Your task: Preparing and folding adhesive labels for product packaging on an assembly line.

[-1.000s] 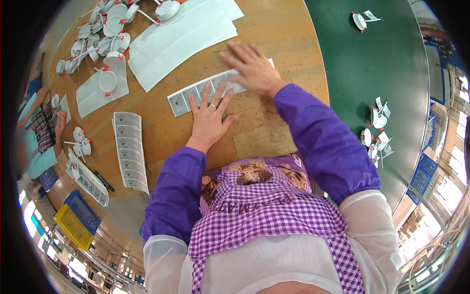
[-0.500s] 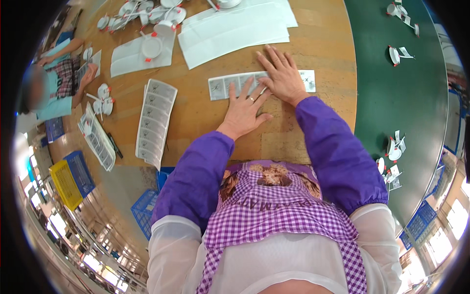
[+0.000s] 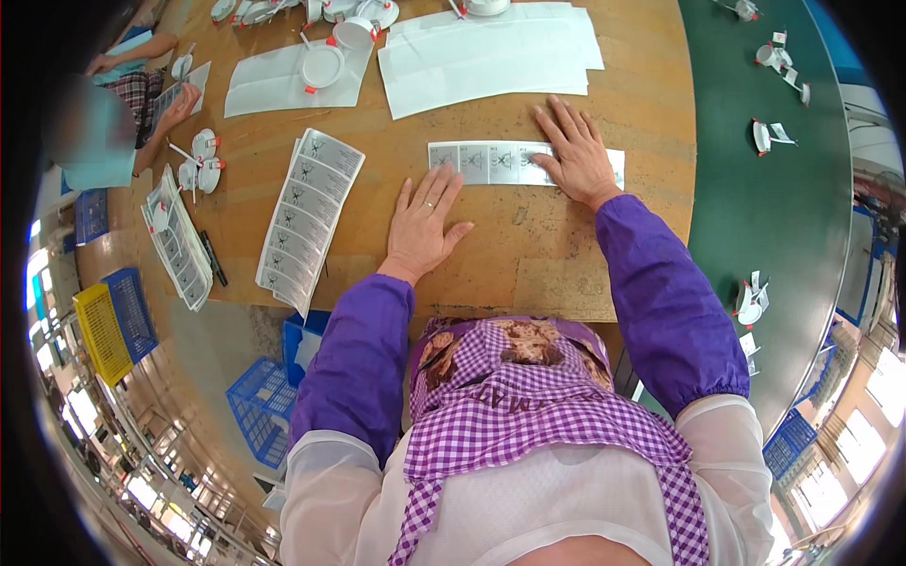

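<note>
My right hand (image 3: 578, 151) lies flat, fingers spread, pressing the label strip (image 3: 491, 162) against the wooden table (image 3: 566, 255). The strip's long axis runs 9 to 3. My left hand (image 3: 423, 224) rests open, gripping nothing, just below the strip at 6.

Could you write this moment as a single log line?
left hand: flat on wooden table, fingertips at label strip | right hand: flat on strip | label stack: left of hands
</note>
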A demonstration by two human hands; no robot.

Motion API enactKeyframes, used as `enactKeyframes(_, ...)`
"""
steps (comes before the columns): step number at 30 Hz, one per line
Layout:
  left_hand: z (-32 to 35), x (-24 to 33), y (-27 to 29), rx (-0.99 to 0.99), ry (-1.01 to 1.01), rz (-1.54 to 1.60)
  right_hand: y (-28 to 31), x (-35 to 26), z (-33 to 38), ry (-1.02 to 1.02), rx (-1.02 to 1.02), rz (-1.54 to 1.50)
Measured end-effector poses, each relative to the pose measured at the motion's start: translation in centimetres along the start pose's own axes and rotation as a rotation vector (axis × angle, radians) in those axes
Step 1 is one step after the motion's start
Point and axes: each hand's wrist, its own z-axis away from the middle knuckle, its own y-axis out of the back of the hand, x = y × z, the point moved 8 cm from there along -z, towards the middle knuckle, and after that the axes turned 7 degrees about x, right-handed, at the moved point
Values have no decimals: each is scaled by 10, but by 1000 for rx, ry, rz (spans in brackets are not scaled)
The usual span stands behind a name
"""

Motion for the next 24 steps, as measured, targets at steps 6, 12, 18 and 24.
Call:
enactKeyframes(6,2,5,16,76,-34,89,26,88,46,-336,41,-10)
enactKeyframes(12,25,-48,11,404,650,852,27,117,120,-1105,199,-732)
enactKeyframes(18,28,-42,-17,267,1189,1187,21,115,127,-1209,154,-959)
enactKeyframes(24,29,-32,-32,273,1273,1448,21,86,109,-1103,138,-1158)
